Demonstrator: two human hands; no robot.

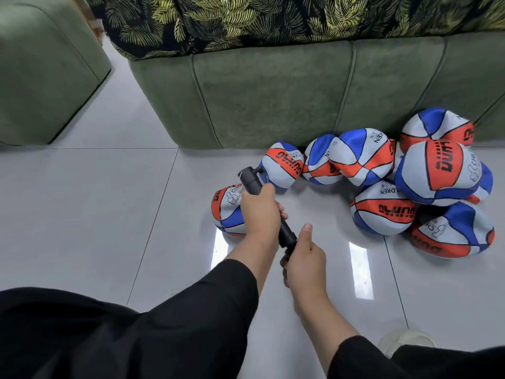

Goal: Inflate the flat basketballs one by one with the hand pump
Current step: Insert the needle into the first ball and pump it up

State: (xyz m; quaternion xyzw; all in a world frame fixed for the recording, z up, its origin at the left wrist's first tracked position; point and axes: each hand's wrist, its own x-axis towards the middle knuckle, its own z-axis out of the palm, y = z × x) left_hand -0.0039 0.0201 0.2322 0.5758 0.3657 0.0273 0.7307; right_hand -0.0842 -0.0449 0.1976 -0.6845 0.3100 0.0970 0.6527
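Note:
A black hand pump (287, 233) slants over the floor. My left hand (259, 212) grips its barrel, and my right hand (304, 258) grips the handle end below. The pump's head (250, 176) lies between two flat orange, blue and white basketballs: one (228, 212) partly hidden behind my left hand, the other (282, 165) just beyond the head. Whether the needle is in a ball is hidden. Several more flat basketballs (437, 170) are heaped to the right against the sofa.
A green sofa (273, 99) with a leaf-print throw (273, 17) runs along the back. A green ottoman (46, 72) stands at the far left. The floor is glossy grey tile (95, 214). My black-clad legs fill the bottom, with a pale slipper (404, 343) at the lower right.

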